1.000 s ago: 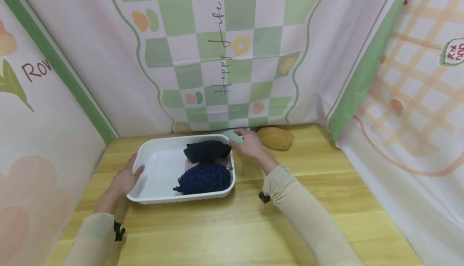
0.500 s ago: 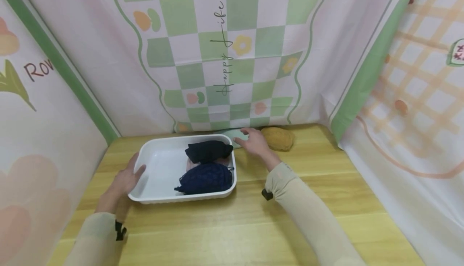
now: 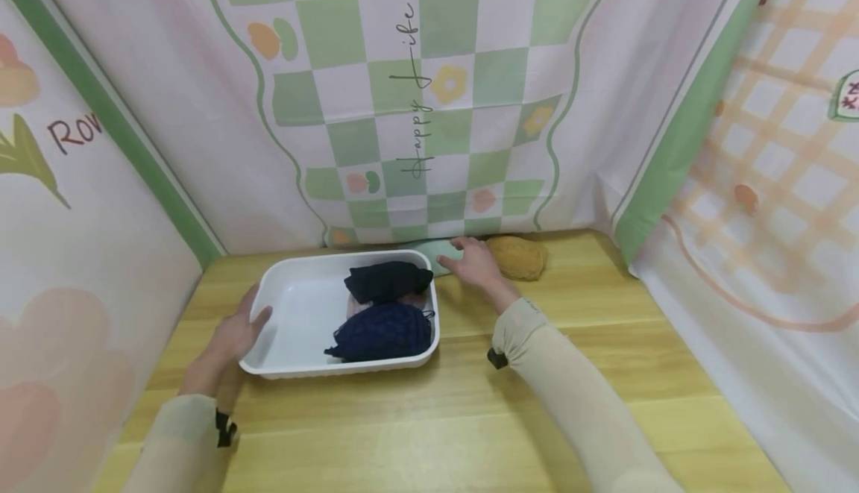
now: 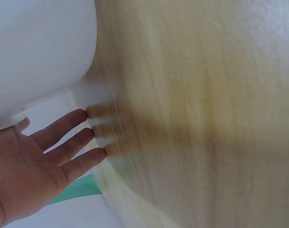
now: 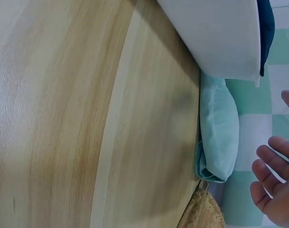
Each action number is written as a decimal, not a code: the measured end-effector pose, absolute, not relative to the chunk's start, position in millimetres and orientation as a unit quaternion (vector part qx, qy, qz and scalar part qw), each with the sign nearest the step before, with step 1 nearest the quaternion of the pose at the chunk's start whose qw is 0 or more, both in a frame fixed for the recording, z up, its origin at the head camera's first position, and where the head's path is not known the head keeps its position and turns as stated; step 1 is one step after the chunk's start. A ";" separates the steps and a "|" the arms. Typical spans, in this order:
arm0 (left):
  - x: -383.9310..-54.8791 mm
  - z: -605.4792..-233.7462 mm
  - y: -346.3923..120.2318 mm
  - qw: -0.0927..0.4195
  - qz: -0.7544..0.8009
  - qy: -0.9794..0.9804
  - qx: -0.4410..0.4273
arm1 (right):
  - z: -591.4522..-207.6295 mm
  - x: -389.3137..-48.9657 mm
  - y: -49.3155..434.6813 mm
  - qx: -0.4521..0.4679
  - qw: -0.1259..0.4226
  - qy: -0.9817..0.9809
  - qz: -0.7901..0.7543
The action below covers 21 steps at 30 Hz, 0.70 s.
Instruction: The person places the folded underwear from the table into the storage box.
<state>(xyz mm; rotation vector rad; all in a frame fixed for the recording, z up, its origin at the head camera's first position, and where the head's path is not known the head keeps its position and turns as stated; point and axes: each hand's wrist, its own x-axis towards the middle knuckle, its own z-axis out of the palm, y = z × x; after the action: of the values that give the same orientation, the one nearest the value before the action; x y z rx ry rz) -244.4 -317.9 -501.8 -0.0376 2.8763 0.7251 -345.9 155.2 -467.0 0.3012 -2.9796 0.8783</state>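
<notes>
A white tray point(image 3: 295, 314) stands on the wooden table. My left hand point(image 3: 235, 333) holds its left rim, thumb over the edge; in the left wrist view three fingers extend outside it. Inside, at the right end, lie a black cloth bundle point(image 3: 382, 281) and a navy lacy bundle point(image 3: 382, 333) with thin loops, over something pink point(image 3: 357, 305) that is mostly hidden. My right hand point(image 3: 478, 265) hovers with parted fingers, holding nothing, by a mint-green folded cloth point(image 5: 219, 128) behind the tray's right corner. A mustard lacy bundle point(image 3: 517, 256) lies just right of that hand.
A checked green-and-white curtain point(image 3: 416, 105) hangs along the table's back edge. Further printed curtains close off the left point(image 3: 74, 254) and right point(image 3: 758, 142) sides. The wooden tabletop point(image 3: 403, 433) extends in front of the tray.
My right hand has moved slightly right, away from the tray's corner, uncovering more of the mint-green cloth. My left hand stays at the tray's rim. The head view has shifted a little.
</notes>
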 end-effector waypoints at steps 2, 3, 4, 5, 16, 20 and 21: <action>-243.8 -502.4 -317.7 0.085 0.244 0.966 -0.013 | -468.7 -347.2 155.6 0.095 0.012 -0.958 0.270; -243.7 -503.0 -317.7 0.085 0.245 0.966 -0.014 | -469.6 -348.0 155.9 0.094 0.013 -0.960 0.264; -243.6 -503.4 -317.6 0.085 0.245 0.966 -0.015 | -470.3 -348.6 156.1 0.093 0.013 -0.961 0.259; -243.6 -503.7 -317.6 0.085 0.243 0.966 -0.016 | -471.0 -349.5 156.1 0.092 0.013 -0.963 0.255; -243.2 -498.9 -317.0 0.097 0.244 0.964 -0.026 | -474.9 -358.2 152.6 0.091 0.021 -0.967 0.237; -243.4 -499.5 -316.8 0.099 0.246 0.964 -0.029 | -473.2 -360.3 153.0 0.093 0.014 -0.969 0.230; -243.6 -499.3 -316.7 0.099 0.246 0.964 -0.031 | -472.5 -360.9 153.2 0.093 0.013 -0.969 0.228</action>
<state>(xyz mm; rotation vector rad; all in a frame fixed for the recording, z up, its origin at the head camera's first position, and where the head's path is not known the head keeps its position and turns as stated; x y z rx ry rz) -243.6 -316.7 -499.3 -0.0906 2.8496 0.7288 -360.9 153.2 -472.5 0.2909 -3.0197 0.7093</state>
